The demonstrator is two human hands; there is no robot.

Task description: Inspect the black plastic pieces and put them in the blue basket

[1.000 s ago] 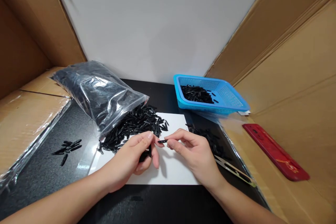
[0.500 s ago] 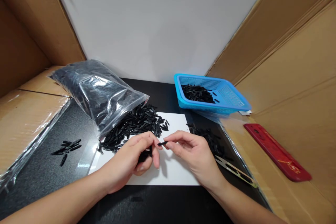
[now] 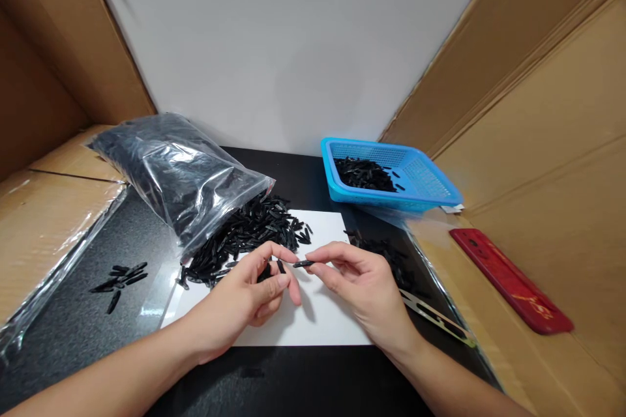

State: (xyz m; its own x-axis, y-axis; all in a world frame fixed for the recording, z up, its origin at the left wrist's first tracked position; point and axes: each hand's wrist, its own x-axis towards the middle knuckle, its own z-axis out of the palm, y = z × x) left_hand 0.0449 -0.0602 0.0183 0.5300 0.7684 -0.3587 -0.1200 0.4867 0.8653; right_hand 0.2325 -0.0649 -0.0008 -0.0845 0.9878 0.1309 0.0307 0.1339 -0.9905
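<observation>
Glossy brown cardboard edged the dark, speckled surface at left, where a few slim black slivers lay loose. A crinkled clear plastic bag, bulging with dark contents, slumped above a heaped pile of the slivers, partly on a smooth white sheet.

Over the sheet, the left hand curled its fingers around several slivers, its thumb and forefinger parted. Just beside that forefinger, one slender piece lay pinched between the right hand's thumb and forefinger, clamped at one end; whether the left forefinger touched it could not be told.

Beyond the hands, a blue mesh basket of plastic held more slivers, with a dark scatter below it. Farther right were a thin, slotted strip and a smooth red case, long and round-cornered.
</observation>
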